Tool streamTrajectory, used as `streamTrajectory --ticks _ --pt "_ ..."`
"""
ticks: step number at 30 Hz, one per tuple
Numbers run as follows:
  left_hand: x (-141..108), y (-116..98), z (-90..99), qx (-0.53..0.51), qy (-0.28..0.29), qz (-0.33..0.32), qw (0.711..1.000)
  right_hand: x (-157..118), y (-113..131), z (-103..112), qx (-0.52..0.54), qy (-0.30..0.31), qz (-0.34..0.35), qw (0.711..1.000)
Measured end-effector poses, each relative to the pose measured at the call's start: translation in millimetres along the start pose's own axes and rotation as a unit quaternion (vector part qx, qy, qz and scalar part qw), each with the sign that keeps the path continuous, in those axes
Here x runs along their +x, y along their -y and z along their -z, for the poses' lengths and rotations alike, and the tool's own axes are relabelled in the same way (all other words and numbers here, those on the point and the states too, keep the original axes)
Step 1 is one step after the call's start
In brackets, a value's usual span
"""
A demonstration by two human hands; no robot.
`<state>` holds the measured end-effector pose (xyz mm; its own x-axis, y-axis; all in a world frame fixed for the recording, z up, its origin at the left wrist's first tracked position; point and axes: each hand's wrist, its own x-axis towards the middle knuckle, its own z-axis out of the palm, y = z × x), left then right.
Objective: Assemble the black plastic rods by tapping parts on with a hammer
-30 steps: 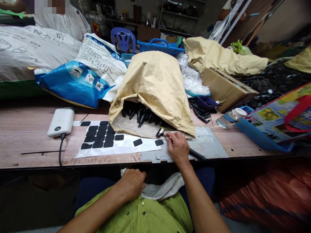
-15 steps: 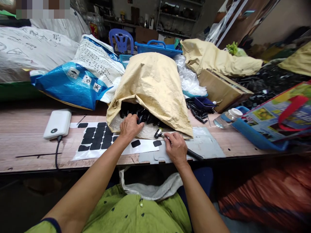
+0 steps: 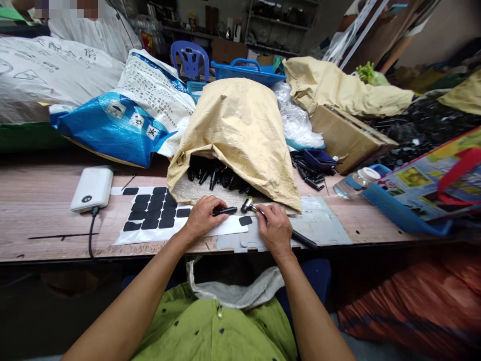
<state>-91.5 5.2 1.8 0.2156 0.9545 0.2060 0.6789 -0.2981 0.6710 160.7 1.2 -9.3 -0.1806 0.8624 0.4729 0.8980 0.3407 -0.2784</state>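
My left hand [image 3: 205,216] holds a small black cylindrical piece [image 3: 225,211] between thumb and fingers, over the white sheet [image 3: 150,233] with black rounded patches. In my right hand [image 3: 275,226] is a small hammer [image 3: 247,205], its metal head pointing left and its black handle reaching out to the right below the palm. Behind both hands lies a tan sack [image 3: 240,115], its mouth open toward me, with many black pieces [image 3: 214,176] inside. A grey plate [image 3: 323,228] lies under my right hand. One black patch [image 3: 245,220] sits between my hands.
A white power bank [image 3: 92,189] with a cable is at the left. Blue-and-white bags [image 3: 112,128] lie behind it. To the right are a clear jar [image 3: 355,183], a blue tray [image 3: 406,210], a dark small tray [image 3: 319,159] and loose black pieces [image 3: 310,180].
My left hand has drawn back from the sack's mouth toward me, now with a black piece in its fingers. My right hand still grips the hammer in nearly the same place.
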Motion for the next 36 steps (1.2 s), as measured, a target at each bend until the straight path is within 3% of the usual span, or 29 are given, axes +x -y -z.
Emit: streamTrajectory --ticks 9,16,20,27,32,36 --pt "3.7 7.3 1.3 -0.039 0.029 0.016 0.999 3.4 1.3 5.2 0.033 0.006 -0.004 0.999" --pt "5.7 4.9 3.1 -0.076 0.037 0.043 0.995 5.1 37.1 23.8 0.209 0.015 -0.01 0.978" --pt "6.4 5.7 5.6 -0.109 0.056 0.05 0.991 6.3 52.6 25.9 0.251 0.038 -0.004 0.967" --pt "8.8 3.8 9.3 -0.115 0.069 0.063 0.989 4.8 68.2 31.5 0.212 0.022 0.025 0.977" --pt "8.0 0.4 11.5 -0.091 0.07 0.057 0.992 1.2 68.4 29.0 0.124 0.074 0.047 0.988" --pt "7.4 1.7 9.0 -0.131 0.062 0.064 0.987 3.7 63.6 32.8 0.131 0.041 0.033 0.99"
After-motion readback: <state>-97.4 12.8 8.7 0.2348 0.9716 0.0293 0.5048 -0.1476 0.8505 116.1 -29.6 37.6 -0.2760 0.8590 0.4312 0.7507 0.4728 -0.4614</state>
